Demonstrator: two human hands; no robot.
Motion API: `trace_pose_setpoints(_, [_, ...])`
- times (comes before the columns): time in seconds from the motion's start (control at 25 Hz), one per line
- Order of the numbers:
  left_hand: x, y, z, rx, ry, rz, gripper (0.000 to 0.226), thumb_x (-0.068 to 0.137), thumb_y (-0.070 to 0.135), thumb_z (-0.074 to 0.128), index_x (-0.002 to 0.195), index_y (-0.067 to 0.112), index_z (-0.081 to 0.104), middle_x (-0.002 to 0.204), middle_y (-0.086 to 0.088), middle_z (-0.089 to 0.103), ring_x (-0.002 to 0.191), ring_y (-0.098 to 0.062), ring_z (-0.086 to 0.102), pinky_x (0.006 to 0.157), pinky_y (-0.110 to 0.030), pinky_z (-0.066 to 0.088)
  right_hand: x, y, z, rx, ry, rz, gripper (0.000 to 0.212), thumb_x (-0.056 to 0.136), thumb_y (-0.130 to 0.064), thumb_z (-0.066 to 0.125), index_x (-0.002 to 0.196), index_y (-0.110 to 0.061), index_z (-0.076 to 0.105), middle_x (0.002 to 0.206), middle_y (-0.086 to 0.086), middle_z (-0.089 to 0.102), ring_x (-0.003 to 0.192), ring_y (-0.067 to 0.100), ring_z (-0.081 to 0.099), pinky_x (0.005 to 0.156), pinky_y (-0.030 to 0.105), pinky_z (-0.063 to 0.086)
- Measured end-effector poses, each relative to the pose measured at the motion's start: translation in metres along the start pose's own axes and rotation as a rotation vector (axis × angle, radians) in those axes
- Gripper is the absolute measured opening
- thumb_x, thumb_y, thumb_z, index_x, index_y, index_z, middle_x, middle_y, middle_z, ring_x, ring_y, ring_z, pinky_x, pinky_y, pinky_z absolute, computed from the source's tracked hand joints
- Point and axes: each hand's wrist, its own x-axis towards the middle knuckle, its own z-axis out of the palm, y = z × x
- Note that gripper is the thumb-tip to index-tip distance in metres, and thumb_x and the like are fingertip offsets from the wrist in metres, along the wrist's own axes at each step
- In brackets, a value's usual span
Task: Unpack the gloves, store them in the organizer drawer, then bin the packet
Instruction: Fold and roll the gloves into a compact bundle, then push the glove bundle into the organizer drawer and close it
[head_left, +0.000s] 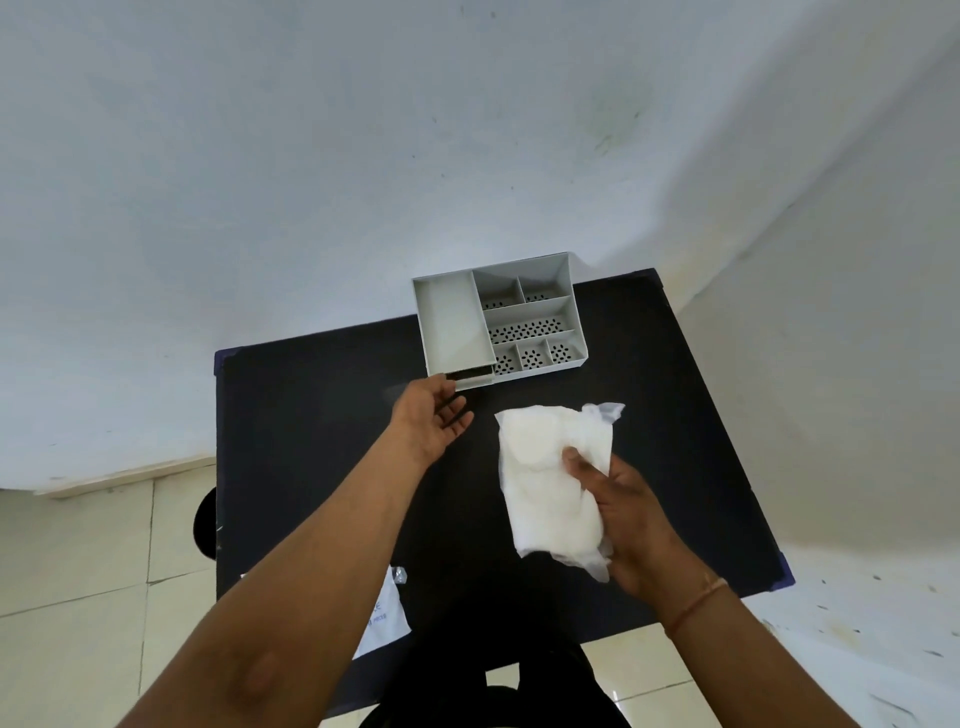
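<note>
A thick white bundle of gloves (545, 488) hangs above the black table, and my right hand (628, 519) grips its lower right side, thumb on top. My left hand (434, 415) is stretched out palm up with fingers apart, fingertips just at the front of the organizer's small drawer (472, 382), which is pulled out a little. The white organizer (449, 322) stands at the table's far edge, with a plain lidded section on the left and several perforated compartments on the right. The emptied packet (384, 618), white with blue print, lies at the near edge, partly under my left forearm.
The black table (311, 415) stands against a pale wall, with a second wall close on the right. Tiled floor shows to the left and below. A dark round object (205, 525) pokes out past the table's left edge.
</note>
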Motion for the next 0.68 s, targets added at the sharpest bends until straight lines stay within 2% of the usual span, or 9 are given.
trace_pose_setpoints(0.08, [-0.004,-0.016,-0.008,0.029,0.017,-0.016,0.012,0.096,0.013,0.065,0.104,0.008,0.072,0.097,-0.007,0.067,0.098,-0.024,0.066,0.076,-0.045,0.058,0.008,-0.009,0.002,0.010,-0.016,-0.002,0.028,0.102,-0.030,0.065,0.129,-0.021,0.067,0.109,0.010,0.082,0.099,0.033,0.079,0.069,0.048,0.065])
trace_pose_setpoints(0.2, [-0.014,-0.042,-0.019,0.037,0.043,-0.021,0.023,0.096,0.015,0.069,0.117,0.008,0.072,0.101,-0.008,0.070,0.094,-0.023,0.068,0.077,-0.045,0.060,0.023,-0.020,0.001,0.020,-0.040,0.011,0.032,0.103,-0.028,0.065,0.133,-0.017,0.066,0.119,0.016,0.079,0.107,0.039,0.077,0.071,0.050,0.064])
trace_pose_setpoints(0.4, [-0.033,-0.072,-0.028,0.063,0.086,-0.016,0.017,0.098,0.013,0.066,0.113,0.015,0.073,0.114,-0.010,0.072,0.101,-0.026,0.068,0.079,-0.046,0.060,0.041,-0.032,0.001,-0.008,-0.084,0.021,0.032,0.103,-0.027,0.064,0.133,-0.014,0.065,0.122,0.018,0.077,0.109,0.040,0.076,0.083,0.063,0.062])
trace_pose_setpoints(0.56, [-0.039,-0.079,-0.033,0.101,0.073,-0.045,0.016,0.099,0.014,0.065,0.112,0.016,0.073,0.130,-0.013,0.072,0.106,-0.028,0.070,0.079,-0.047,0.061,0.052,-0.037,0.007,-0.015,-0.101,0.059,0.031,0.103,-0.027,0.064,0.131,-0.013,0.065,0.121,0.020,0.077,0.106,0.043,0.075,0.064,0.053,0.063])
trace_pose_setpoints(0.68, [-0.051,-0.076,-0.032,0.229,0.208,0.027,0.015,0.101,0.030,0.067,0.110,0.018,0.071,0.126,-0.012,0.070,0.101,-0.025,0.068,0.079,-0.047,0.062,0.062,-0.034,0.012,-0.032,-0.113,0.102,0.030,0.104,-0.027,0.065,0.130,-0.013,0.065,0.121,0.020,0.077,0.108,0.045,0.073,0.059,0.048,0.062])
